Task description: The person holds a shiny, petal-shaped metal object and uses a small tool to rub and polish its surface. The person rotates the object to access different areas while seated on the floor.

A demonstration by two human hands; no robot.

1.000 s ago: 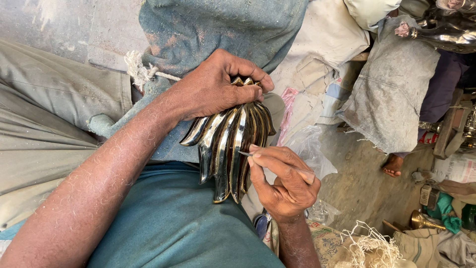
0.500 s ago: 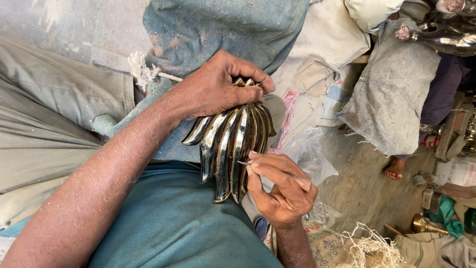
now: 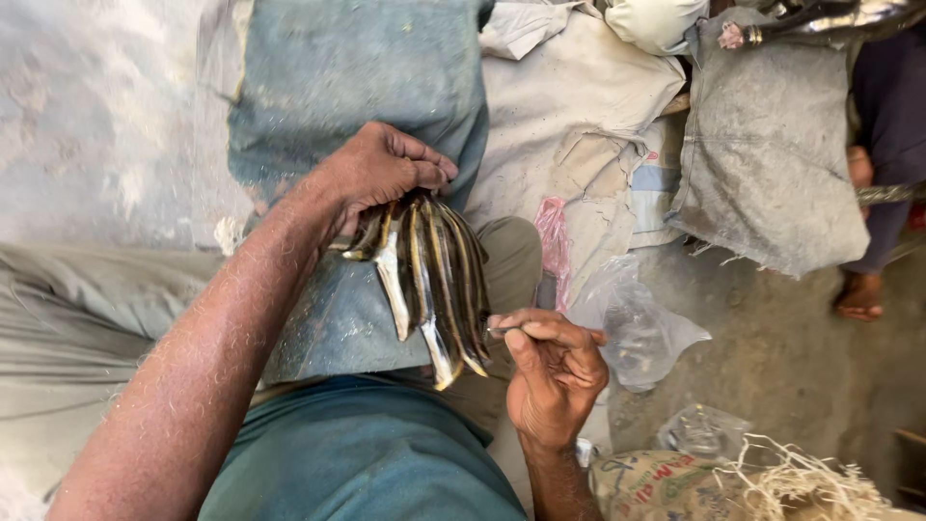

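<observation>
Brass-and-steel curved strips (image 3: 429,280), fanned like a bunch of narrow blades, hang from the left hand (image 3: 381,169), whose grip is closed around their gathered upper ends over the knee. The right hand (image 3: 552,371) has its grip pinched shut on a thin pointed tool (image 3: 503,331), thumb and forefinger pressed together, with the tip just beside the outermost strip. Compared with a second ago, the left hand has drawn the bunch upward and leftward, the fan has narrowed, and the right hand has dropped from the middle of the strips to their lower right edge; the work point has thus passed to the outer strip. The bunch rests against blue-grey cloth (image 3: 338,318) on the lap. Outward lie a pale sack (image 3: 579,87), a clear plastic bag (image 3: 641,333) and, on the ground (image 3: 781,357), loose straw fibre (image 3: 801,478).
</observation>
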